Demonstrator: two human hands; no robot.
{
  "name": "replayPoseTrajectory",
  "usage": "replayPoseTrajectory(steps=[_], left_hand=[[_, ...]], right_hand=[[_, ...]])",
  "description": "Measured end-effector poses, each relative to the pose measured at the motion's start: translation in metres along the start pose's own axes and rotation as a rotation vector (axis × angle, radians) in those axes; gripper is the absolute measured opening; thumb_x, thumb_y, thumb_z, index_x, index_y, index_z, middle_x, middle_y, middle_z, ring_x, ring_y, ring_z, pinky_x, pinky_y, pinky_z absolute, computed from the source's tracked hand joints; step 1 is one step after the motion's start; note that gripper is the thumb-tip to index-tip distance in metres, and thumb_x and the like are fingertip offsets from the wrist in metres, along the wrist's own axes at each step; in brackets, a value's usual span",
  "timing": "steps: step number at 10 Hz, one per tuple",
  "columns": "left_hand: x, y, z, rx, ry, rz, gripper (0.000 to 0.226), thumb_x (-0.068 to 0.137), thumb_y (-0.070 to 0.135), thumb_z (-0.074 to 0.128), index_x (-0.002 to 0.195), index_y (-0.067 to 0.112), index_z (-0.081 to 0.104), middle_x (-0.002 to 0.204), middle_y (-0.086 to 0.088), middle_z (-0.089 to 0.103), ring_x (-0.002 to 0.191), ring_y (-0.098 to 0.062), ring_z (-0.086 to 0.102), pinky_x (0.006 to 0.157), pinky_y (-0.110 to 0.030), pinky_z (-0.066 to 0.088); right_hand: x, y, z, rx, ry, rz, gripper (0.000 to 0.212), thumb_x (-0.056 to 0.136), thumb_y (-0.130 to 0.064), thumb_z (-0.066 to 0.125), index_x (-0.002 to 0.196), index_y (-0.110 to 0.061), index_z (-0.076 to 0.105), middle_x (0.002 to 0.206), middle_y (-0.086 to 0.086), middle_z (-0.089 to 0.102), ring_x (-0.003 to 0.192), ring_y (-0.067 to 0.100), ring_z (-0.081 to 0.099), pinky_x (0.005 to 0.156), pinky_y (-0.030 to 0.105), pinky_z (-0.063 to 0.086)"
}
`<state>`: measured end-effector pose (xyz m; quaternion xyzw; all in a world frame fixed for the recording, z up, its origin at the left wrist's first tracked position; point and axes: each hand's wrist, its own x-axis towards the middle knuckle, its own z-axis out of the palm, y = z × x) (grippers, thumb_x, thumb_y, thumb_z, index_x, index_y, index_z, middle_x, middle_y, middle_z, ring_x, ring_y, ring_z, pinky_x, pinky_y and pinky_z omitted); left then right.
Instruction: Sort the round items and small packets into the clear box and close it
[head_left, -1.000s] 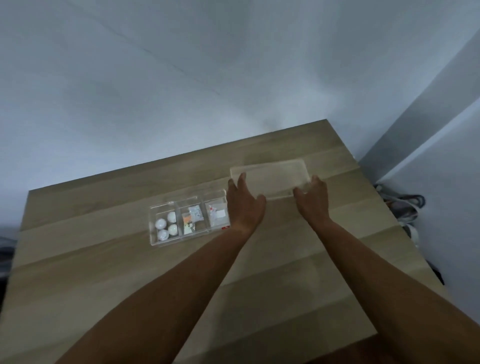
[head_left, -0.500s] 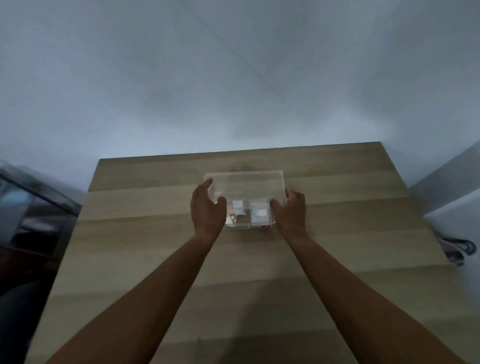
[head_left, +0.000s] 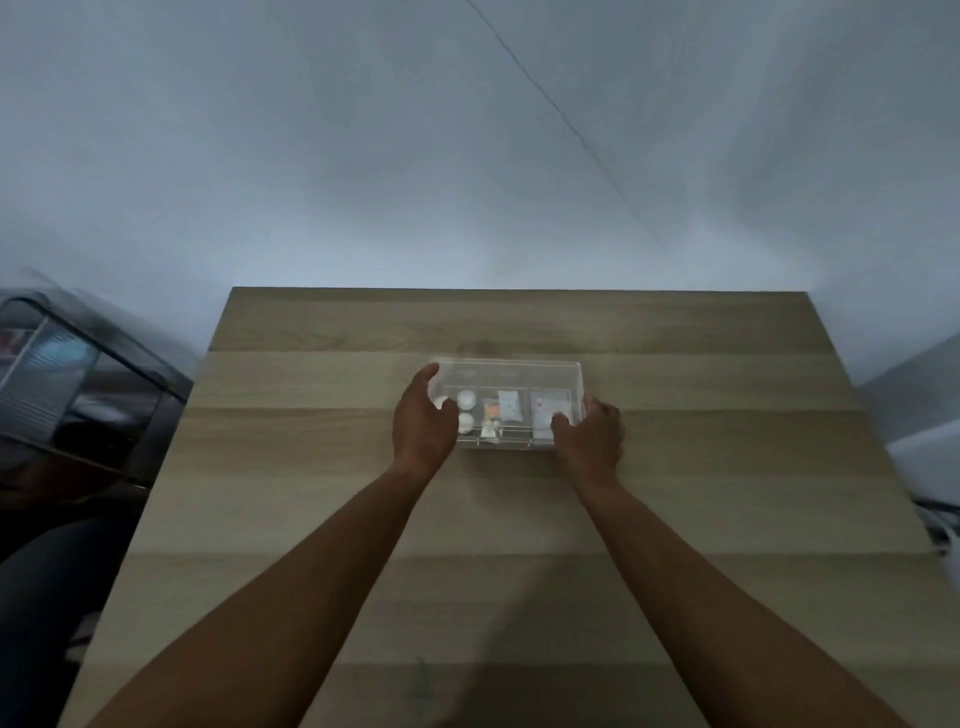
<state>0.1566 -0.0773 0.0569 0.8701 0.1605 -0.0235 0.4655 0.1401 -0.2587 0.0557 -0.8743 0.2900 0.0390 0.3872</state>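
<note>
Filling most of the lower view: wooden table (head_left: 519, 571), pale planks running side to side, pushed against a grey wall (head_left: 363, 156) at 12 o'clock. Off the table's edge at 9 o'clock, a dark glass-fronted cabinet (head_left: 78, 395), blurred.

Reaching in from 7 and 5 o'clock, two bare forearms, meeting at the clear box (head_left: 506, 408), just above the table's middle. Divided into three compartments side by side. Over it, a clear lid (head_left: 509, 371), far edge plain to see; whether fully seated, cannot tell.

At the box's 9 o'clock end, left hand (head_left: 423, 423), curled around the short side, thumb raised along the far corner, fingers wrapping the near part and hiding some of the left compartment. At the 3 o'clock end, right hand (head_left: 589, 436), likewise cupped against the short side, fingers bent over the near corner. Both hands touching the box, gripping it between them.

Inside, left compartment: white round items (head_left: 466, 399), three in sight, one partly behind the left hand. Middle compartment: small packets (head_left: 506, 408), one whitish, one with orange. Right compartment: another packet (head_left: 548, 408), pale with a red mark, details too small to read.
</note>
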Motion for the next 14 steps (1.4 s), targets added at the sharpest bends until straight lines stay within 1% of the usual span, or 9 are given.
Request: replayPoseTrajectory(steps=[2, 3, 5, 7, 9, 10, 11, 13, 14], left_hand=[[-0.005, -0.006, 0.002, -0.02, -0.005, -0.002, 0.053, 0.091, 0.013, 0.054, 0.142, 0.019, 0.043, 0.145, -0.005, 0.052, 0.132, -0.023, 0.049, 0.11, -0.041, 0.042], [-0.006, -0.008, 0.0, -0.029, 0.002, 0.006, 0.052, 0.092, 0.011, 0.055, 0.142, 0.019, 0.044, 0.145, -0.005, 0.052, 0.131, -0.022, 0.05, 0.109, -0.038, 0.042], [-0.011, -0.011, 0.002, -0.02, 0.002, 0.018, 0.052, 0.092, 0.011, 0.054, 0.143, 0.018, 0.043, 0.148, -0.005, 0.049, 0.135, -0.022, 0.047, 0.112, -0.04, 0.04], [-0.013, -0.016, 0.004, -0.012, 0.003, -0.001, 0.054, 0.092, 0.009, 0.055, 0.143, 0.018, 0.042, 0.147, -0.006, 0.05, 0.135, -0.023, 0.047, 0.111, -0.04, 0.04], [-0.017, -0.021, 0.004, -0.061, 0.002, -0.054, 0.065, 0.091, 0.004, 0.053, 0.149, 0.02, 0.031, 0.147, -0.007, 0.05, 0.132, -0.026, 0.049, 0.106, -0.033, 0.038], [-0.016, -0.023, 0.003, -0.055, -0.009, -0.051, 0.059, 0.091, 0.005, 0.055, 0.147, 0.018, 0.039, 0.144, -0.007, 0.054, 0.13, -0.024, 0.052, 0.105, -0.028, 0.036], [-0.011, -0.023, 0.002, -0.036, -0.045, -0.071, 0.057, 0.091, 0.007, 0.056, 0.146, 0.016, 0.042, 0.143, -0.008, 0.055, 0.132, -0.024, 0.051, 0.112, -0.037, 0.039], [-0.009, -0.023, 0.001, -0.012, -0.064, -0.077, 0.058, 0.091, 0.008, 0.055, 0.147, 0.015, 0.04, 0.146, -0.008, 0.052, 0.134, -0.025, 0.049, 0.112, -0.036, 0.038], [-0.011, -0.025, 0.003, -0.011, 0.001, -0.034, 0.053, 0.094, 0.018, 0.055, 0.145, 0.017, 0.04, 0.145, -0.007, 0.052, 0.133, -0.026, 0.049, 0.106, -0.033, 0.039]], right_hand=[[-0.004, 0.011, 0.001, 0.028, -0.025, -0.012, 0.055, 0.085, -0.02, 0.057, 0.136, -0.005, 0.043, 0.137, 0.02, 0.042, 0.129, 0.036, 0.038, 0.108, 0.047, 0.035], [-0.007, 0.012, 0.002, 0.026, -0.026, -0.021, 0.057, 0.085, -0.019, 0.057, 0.139, -0.005, 0.04, 0.14, 0.019, 0.04, 0.131, 0.035, 0.037, 0.11, 0.046, 0.033], [-0.012, 0.017, 0.005, 0.036, -0.017, -0.039, 0.06, 0.087, -0.017, 0.056, 0.142, -0.005, 0.036, 0.142, 0.017, 0.037, 0.133, 0.033, 0.036, 0.112, 0.047, 0.032], [-0.012, 0.022, 0.006, 0.025, -0.026, -0.067, 0.057, 0.089, -0.009, 0.052, 0.143, -0.005, 0.035, 0.144, 0.018, 0.037, 0.135, 0.033, 0.034, 0.114, 0.045, 0.029], [-0.01, 0.028, 0.005, -0.024, -0.06, -0.132, 0.054, 0.091, -0.009, 0.052, 0.142, -0.008, 0.036, 0.142, 0.02, 0.04, 0.131, 0.034, 0.038, 0.109, 0.044, 0.034], [-0.008, 0.031, 0.004, -0.056, -0.068, -0.172, 0.053, 0.092, -0.01, 0.051, 0.142, -0.007, 0.035, 0.139, 0.022, 0.043, 0.128, 0.037, 0.041, 0.107, 0.045, 0.037], [-0.007, 0.03, 0.003, -0.06, -0.072, -0.176, 0.053, 0.092, -0.009, 0.052, 0.142, -0.006, 0.036, 0.137, 0.024, 0.045, 0.127, 0.038, 0.042, 0.106, 0.045, 0.039], [-0.005, 0.028, -0.001, -0.05, -0.077, -0.184, 0.052, 0.091, -0.01, 0.053, 0.141, -0.006, 0.038, 0.137, 0.022, 0.046, 0.127, 0.037, 0.044, 0.105, 0.044, 0.041], [-0.004, 0.033, -0.002, 0.022, -0.058, -0.169, 0.052, 0.09, -0.014, 0.055, 0.139, -0.009, 0.039, 0.136, 0.018, 0.048, 0.126, 0.034, 0.045, 0.104, 0.046, 0.042]])
